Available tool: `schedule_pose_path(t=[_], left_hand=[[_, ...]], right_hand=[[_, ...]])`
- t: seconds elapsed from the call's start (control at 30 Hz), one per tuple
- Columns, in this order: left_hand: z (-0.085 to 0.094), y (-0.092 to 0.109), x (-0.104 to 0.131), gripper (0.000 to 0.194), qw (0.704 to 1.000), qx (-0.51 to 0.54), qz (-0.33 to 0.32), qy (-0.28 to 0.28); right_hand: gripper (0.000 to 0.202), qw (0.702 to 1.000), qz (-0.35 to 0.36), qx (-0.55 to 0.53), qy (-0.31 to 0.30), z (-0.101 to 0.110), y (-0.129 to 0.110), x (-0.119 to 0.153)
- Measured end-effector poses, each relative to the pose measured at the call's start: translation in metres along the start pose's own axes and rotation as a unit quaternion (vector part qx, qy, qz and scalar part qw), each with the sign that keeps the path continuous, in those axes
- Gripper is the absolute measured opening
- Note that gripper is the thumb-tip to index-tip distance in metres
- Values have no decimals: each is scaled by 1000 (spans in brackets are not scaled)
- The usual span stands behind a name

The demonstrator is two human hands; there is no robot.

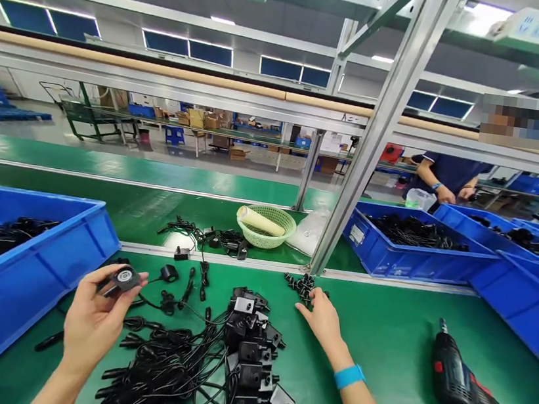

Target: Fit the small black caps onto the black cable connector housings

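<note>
My left hand [98,318] holds a small black device [126,278] with a round light-coloured face, pinched between thumb and fingers. A thin cable trails from it towards other black parts. At the far edge of the green work surface, my right hand [321,318] reaches into a small pile of black parts [299,285]; its fingertips are partly hidden there, so a grip cannot be made out. Between my hands lie several black box-shaped units [249,375] and a heap of bundled black cables [153,365].
Blue bins [14,288] [415,264] holding black parts stand left and back right. A power screwdriver [459,379] lies at right. A green basket [272,239] holds a yellowish roll. A metal post [376,123] rises behind my right hand. Another person stands beyond the bins.
</note>
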State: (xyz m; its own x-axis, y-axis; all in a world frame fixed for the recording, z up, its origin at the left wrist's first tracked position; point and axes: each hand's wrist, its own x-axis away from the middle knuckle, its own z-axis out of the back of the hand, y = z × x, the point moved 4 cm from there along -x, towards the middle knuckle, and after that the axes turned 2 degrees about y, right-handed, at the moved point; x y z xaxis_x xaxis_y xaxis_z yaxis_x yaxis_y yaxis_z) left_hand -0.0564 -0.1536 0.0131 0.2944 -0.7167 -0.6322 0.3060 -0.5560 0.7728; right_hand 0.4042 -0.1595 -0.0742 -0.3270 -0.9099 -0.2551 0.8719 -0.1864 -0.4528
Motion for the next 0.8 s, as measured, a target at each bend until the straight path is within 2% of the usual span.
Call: schedule_pose_path(t=[0.07, 0.13, 0.23, 0.3, 0.33, 0.37, 0.43, 0.53, 0.57, 0.67, 0.8], left_hand=[[-8, 19, 8, 45, 987, 151, 56, 10], [-21, 31, 17, 39, 967, 225, 108, -40], [-44, 41, 37, 37, 942, 204, 185, -193], [-58, 46, 53, 37, 931, 148, 190, -273], [-64, 49, 60, 36, 930, 123, 178, -296], [-69, 53, 66, 36, 931, 103, 163, -309], [-78, 59, 76, 34, 933, 84, 139, -322], [-84, 64, 85, 36, 931, 90, 125, -332], [-84, 64, 87, 36, 932, 90, 120, -331], [-80, 65, 90, 38, 937, 83, 98, -324], [-74, 65, 93, 40, 941, 58, 78, -325]], right_hand=[[20, 1000, -1, 4, -1, -5, -1, 1], [15, 1000, -8, 0, -1, -4, -1, 2], [17, 999, -14, -37, 1, 8, -9, 8], [20, 996, 16, -90, -7, 20, -28, 18], [22, 991, 44, -127, -17, 26, -42, 26], [24, 981, 82, -172, -28, 32, -60, 36], [27, 923, 182, -335, -54, 47, -101, 60], [9, 883, 286, -372, -20, 66, -151, 94], [9, 874, 317, -369, -8, 69, -163, 103], [16, 856, 387, -342, 23, 73, -180, 118], [19, 854, 422, -304, 29, 71, -182, 122]])
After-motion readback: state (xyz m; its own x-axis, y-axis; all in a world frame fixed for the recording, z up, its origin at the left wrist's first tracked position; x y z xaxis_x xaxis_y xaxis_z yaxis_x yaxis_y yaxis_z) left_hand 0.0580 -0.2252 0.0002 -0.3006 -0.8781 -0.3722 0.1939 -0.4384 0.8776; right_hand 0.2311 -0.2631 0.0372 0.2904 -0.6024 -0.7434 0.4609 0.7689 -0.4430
